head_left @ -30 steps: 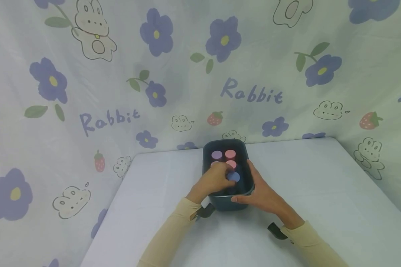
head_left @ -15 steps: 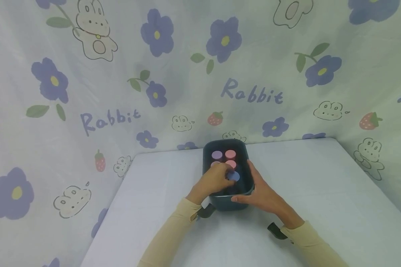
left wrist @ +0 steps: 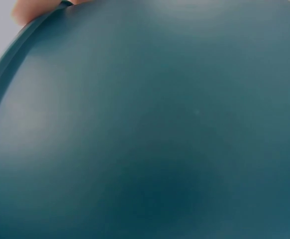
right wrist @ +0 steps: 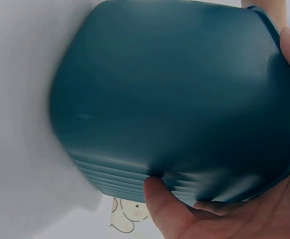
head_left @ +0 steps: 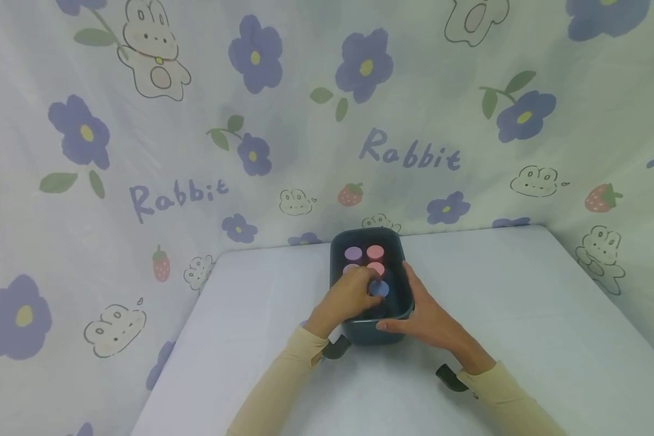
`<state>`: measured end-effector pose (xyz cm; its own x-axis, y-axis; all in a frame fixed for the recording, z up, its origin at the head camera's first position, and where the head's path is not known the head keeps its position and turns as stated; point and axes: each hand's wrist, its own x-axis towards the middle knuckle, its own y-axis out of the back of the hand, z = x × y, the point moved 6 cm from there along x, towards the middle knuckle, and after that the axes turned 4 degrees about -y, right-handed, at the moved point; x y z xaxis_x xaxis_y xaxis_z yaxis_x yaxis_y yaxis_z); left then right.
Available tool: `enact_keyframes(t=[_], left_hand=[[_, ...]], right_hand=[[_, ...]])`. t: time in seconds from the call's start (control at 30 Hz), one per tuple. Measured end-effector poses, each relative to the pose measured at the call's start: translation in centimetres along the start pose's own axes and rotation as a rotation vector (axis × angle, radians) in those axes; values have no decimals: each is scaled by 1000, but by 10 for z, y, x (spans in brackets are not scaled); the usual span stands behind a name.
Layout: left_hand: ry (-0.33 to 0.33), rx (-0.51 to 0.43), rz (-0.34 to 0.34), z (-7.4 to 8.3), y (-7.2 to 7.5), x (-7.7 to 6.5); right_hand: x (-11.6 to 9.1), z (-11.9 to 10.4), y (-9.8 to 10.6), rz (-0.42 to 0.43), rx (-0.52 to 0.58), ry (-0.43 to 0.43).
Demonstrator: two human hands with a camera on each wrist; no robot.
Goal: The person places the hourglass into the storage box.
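Note:
A dark teal plastic bin (head_left: 373,332) stands on the white table, holding several round-topped cylinders. My left hand (head_left: 349,297) reaches over its near left side, thumb and fingers curled round a blue cylinder (head_left: 379,289). Behind that sit a pink cylinder (head_left: 375,252) and a purple one (head_left: 353,253); the hand partly covers another pair. With my right hand (head_left: 427,318) I grip the near right corner, thumb on the front wall and fingers along the side. In the right wrist view, fingertips (right wrist: 157,191) press the bin's ribbed wall. The bin's wall (left wrist: 159,119) fills most of the left wrist view.
The white table (head_left: 523,303) stretches out on both sides of the bin. Behind it hangs a printed cloth (head_left: 305,151) with rabbits, flowers and strawberries, close to the bin's far end. A dark camera mount (head_left: 336,347) sits under the left wrist, another (head_left: 451,378) by the right.

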<state>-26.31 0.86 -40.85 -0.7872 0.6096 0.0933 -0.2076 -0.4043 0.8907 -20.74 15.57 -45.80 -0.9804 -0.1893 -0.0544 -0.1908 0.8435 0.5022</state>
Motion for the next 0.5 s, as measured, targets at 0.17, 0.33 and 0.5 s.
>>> enact_keyframes(t=[0.17, 0.33, 0.5], left_hand=[[-10, 17, 6, 1, 1, 1], [-3, 27, 8, 0, 0, 2], [-17, 27, 18, 0, 0, 0]], right_hand=[[0, -1, 1, 4, -3, 2], [0, -1, 1, 4, 5, 3], [1, 0, 0, 4, 9, 9]])
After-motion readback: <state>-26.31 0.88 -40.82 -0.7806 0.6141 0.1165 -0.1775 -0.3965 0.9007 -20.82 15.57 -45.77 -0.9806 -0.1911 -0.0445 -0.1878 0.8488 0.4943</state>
